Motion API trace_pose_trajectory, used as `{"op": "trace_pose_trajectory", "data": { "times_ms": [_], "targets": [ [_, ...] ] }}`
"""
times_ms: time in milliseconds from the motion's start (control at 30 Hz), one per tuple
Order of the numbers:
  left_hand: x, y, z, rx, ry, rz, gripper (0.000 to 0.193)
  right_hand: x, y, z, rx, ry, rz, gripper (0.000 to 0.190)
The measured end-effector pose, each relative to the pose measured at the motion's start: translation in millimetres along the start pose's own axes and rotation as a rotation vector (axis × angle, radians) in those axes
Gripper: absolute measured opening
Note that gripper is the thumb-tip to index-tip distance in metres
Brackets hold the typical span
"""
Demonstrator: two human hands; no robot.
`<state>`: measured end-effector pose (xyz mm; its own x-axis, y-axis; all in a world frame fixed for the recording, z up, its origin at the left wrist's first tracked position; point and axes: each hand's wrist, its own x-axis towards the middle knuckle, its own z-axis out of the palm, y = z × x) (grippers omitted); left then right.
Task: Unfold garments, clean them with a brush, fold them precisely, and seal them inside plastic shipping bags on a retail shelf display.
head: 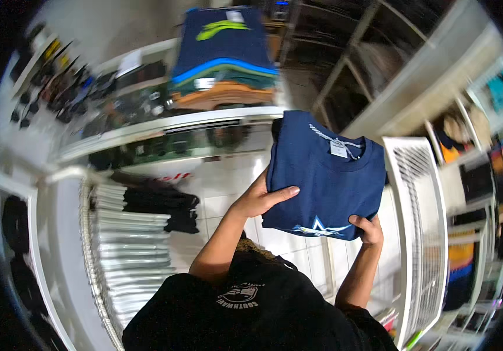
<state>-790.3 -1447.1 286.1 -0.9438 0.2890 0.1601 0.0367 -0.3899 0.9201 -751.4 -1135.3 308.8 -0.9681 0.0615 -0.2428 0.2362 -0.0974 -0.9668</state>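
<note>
A folded navy blue T-shirt (321,175) is held up in front of my body. Its round collar faces away from me, with a white neck label (338,149) inside. A white and blue print (321,228) shows near the edge closest to me. My left hand (269,195) grips the left side, thumb on top and fingers hidden beneath. With its thumb over the near right corner, my right hand (369,228) supports the other side; its fingers are mostly out of sight under the cloth.
Folded shirts in several colours form a stack (225,57) on a glass display counter (168,127) ahead. To the left, garments hang on a rack (133,245). A white mesh panel (422,237) stands close on the right, before shelves of folded clothes (462,259). White tiles cover the floor (221,197).
</note>
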Motion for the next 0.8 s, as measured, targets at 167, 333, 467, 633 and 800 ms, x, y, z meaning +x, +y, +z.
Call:
{"op": "trace_pose_trajectory", "data": {
  "times_ms": [167, 333, 467, 633, 800],
  "targets": [
    [6.5, -35.2, 134.9, 0.011, -0.300, -0.094, 0.067, -110.0, 16.2, -122.9, 0.069, 0.174, -0.093, 0.077],
    [2.4, -92.1, 298.2, 0.018, -0.548, -0.184, 0.070, -234.8, 29.3, -235.2, 0.095, 0.418, -0.212, 0.064],
    [-15.8, -142.9, 414.1, -0.044, -0.702, -0.205, 0.070, -322.5, 31.2, -307.3, 0.160, 0.643, -0.212, 0.054],
    [27.1, -138.6, 414.1, -0.078, -0.869, -0.340, 0.072, -316.3, 35.4, -271.2, 0.157, 0.793, -0.269, 0.049],
    [81.3, -123.4, 482.3, -0.180, -0.939, -0.436, 0.076, -294.4, -3.1, -306.6, 0.156, 0.952, -0.429, 0.051]
  ]
}}
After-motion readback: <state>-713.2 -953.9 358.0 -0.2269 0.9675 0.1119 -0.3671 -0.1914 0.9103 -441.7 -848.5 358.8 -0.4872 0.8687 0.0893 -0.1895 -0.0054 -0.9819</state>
